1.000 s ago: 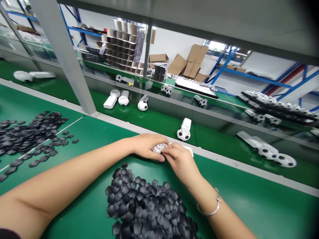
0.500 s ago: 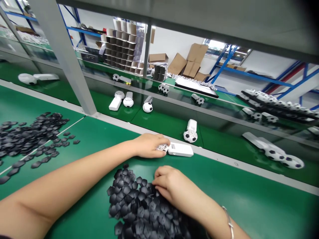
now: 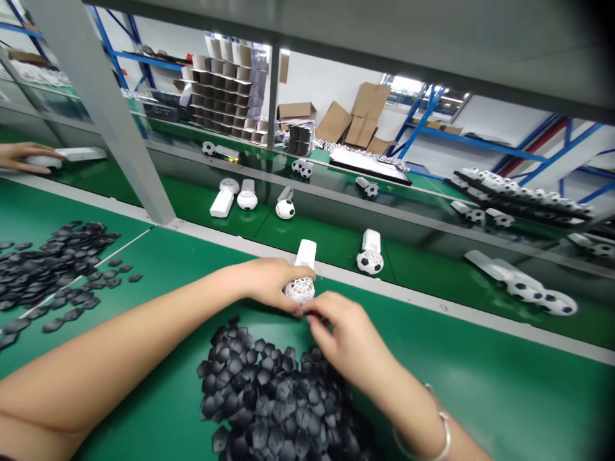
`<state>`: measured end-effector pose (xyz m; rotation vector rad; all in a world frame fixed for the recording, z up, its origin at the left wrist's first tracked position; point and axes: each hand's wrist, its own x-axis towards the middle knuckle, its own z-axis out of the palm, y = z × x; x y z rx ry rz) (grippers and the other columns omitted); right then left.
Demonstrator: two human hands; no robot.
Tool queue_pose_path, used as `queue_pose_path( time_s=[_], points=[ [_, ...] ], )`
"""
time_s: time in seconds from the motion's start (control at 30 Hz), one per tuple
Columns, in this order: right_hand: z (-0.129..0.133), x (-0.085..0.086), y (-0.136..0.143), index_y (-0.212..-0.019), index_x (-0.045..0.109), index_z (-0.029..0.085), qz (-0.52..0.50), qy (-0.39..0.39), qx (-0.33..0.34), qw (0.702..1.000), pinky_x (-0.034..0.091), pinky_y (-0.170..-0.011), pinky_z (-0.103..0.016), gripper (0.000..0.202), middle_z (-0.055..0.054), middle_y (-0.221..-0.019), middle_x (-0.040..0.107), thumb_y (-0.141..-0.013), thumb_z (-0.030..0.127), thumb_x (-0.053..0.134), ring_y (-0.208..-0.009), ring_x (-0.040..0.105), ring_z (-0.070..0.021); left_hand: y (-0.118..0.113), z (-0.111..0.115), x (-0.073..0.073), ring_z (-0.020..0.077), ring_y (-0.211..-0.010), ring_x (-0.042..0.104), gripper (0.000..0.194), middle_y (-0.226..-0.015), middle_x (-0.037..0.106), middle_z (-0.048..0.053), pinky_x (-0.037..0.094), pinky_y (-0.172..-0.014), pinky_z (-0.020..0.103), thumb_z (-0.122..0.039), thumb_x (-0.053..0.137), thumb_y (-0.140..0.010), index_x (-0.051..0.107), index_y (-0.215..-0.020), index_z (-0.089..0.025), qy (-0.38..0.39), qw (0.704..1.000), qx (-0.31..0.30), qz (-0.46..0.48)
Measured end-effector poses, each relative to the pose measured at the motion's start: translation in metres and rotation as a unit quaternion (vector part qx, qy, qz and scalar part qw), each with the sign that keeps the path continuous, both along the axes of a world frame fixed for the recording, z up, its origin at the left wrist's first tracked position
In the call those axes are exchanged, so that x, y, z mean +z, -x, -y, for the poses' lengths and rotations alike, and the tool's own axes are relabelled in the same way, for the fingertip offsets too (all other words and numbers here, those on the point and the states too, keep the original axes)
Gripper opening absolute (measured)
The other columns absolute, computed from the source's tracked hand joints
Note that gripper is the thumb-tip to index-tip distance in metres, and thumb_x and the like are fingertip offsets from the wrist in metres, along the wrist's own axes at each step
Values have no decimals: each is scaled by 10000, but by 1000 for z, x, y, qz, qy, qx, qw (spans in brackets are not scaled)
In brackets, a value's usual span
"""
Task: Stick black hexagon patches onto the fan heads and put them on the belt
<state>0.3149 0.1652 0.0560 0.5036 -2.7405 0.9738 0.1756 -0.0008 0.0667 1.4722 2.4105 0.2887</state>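
Observation:
My left hand (image 3: pixel 271 282) is closed around a white football-shaped head (image 3: pixel 300 291) with an open lattice face. A white handle (image 3: pixel 306 254) sticks out from it toward the belt, away from me. My right hand (image 3: pixel 343 323) is pinched at the lower right edge of the ball, its fingertips close to my left fingers. Whatever lies between those fingertips is too small to make out. Right below both hands spreads a pile of black pentagon pieces (image 3: pixel 269 390) on the green worktop (image 3: pixel 158 378).
Several white ball-headed devices (image 3: pixel 369 261) lie on the green belt (image 3: pixel 327 250) beyond a metal rail (image 3: pixel 413 298). Another person's hand (image 3: pixel 24 157) rests on a device at far left. More black pieces (image 3: pixel 52 262) lie on the left, near a grey post (image 3: pixel 115 128).
My left hand has turned the device so its handle points away instead of right. My right hand has risen from the black pile to the ball. Another person's hand has appeared at far left.

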Motion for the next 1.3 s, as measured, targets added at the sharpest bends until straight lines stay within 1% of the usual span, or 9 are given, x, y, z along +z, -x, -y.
queue_pose_path(
  time_s=[0.07,0.17,0.3,0.43,0.7,0.8,0.93,1.13,1.3],
  points=[
    [-16,5,8,-940,666,205,3,51,-20,998,486,-699,-260,221,-32,-889,646,-834,55,542,-795,612,-156,4,-2,-4,236,-754,617,734,-853,641,23,392,-591,253,-679,631,-673,458,-1300,-340,-5,1000,-2,-2],
    [-26,0,19,-943,651,195,21,97,-35,994,498,-672,-267,163,-23,-836,662,-828,94,593,-740,621,-157,5,-5,-7,237,-728,613,736,-820,637,21,366,-559,249,-699,628,-660,473,-1283,-341,-9,1000,1,-12],
    [-25,-14,29,-861,683,190,-29,92,2,995,512,-753,-302,135,-43,-868,680,-836,91,595,-812,636,-171,4,-6,-9,238,-725,616,688,-817,642,17,357,-549,251,-658,631,-679,478,-1270,-339,-16,1000,-7,-21],
    [-25,-17,33,-902,720,199,-64,85,45,993,525,-749,-301,194,-57,-903,675,-856,86,570,-841,640,-169,3,-5,-9,247,-741,628,666,-831,650,15,361,-553,254,-614,639,-693,467,-1273,-336,-20,999,-13,-26],
    [-23,-15,33,-916,731,202,-93,-16,45,995,495,-679,-262,152,-48,-842,633,-897,159,586,-765,607,-159,2,-6,-6,240,-700,617,702,-775,644,24,358,-552,258,-757,539,-711,501,-1245,-303,-26,1000,-14,-6],
    [-20,-11,30,-941,723,206,-73,-55,73,993,484,-706,-261,208,-54,-912,622,-922,136,528,-809,595,-158,3,-6,-7,239,-747,628,655,-843,666,18,371,-583,256,-715,561,-727,499,-1257,-335,-34,999,-20,1],
    [-14,-2,16,-1066,677,183,-31,-60,63,996,484,-800,-292,267,-73,-1004,618,-897,78,498,-913,587,-176,6,-5,-11,234,-809,631,575,-917,680,0,384,-641,257,-632,575,-762,503,-1265,-363,-44,999,-23,-8],
    [-4,6,-5,-964,708,214,91,-117,193,970,473,-774,-235,209,-18,-933,629,-864,91,573,-845,590,-143,4,-8,-14,256,-819,633,560,-906,682,18,388,-656,283,-648,544,-771,515,-1256,-370,-37,998,-11,-57],
    [13,-2,-8,-845,688,170,57,-214,179,958,475,-723,-250,131,-32,-839,628,-901,138,574,-777,579,-158,-10,-12,-8,266,-722,628,623,-806,667,44,393,-600,303,-658,503,-774,470,-1295,-318,-21,994,41,-98]
  ],
)
